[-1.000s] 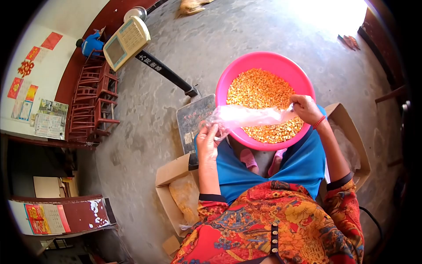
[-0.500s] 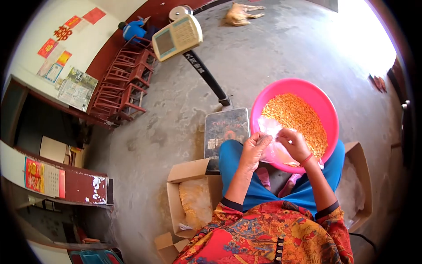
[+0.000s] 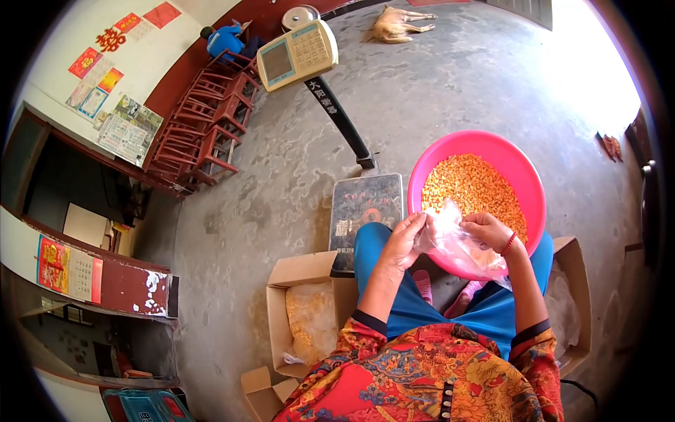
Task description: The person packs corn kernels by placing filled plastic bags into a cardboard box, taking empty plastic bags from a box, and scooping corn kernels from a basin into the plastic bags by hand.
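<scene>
Between my two hands a clear plastic bag hangs over the near rim of a pink basin. Orange-yellow corn kernels lie in the basin. My left hand pinches the bag's left side. My right hand, with a red bracelet at the wrist, grips its right side. The basin stands in front of my knees. Just left of it is the black platform of a scale.
The scale's display tops a black post. An open cardboard box with bagged corn stands at the left, another box at the right. Red chairs, a seated person and a lying dog are farther off.
The bag was stretched wide between my hands; my hands have since come closer together, and the bag is bunched between them. The view has shifted, so the basin appears farther right and lower.
</scene>
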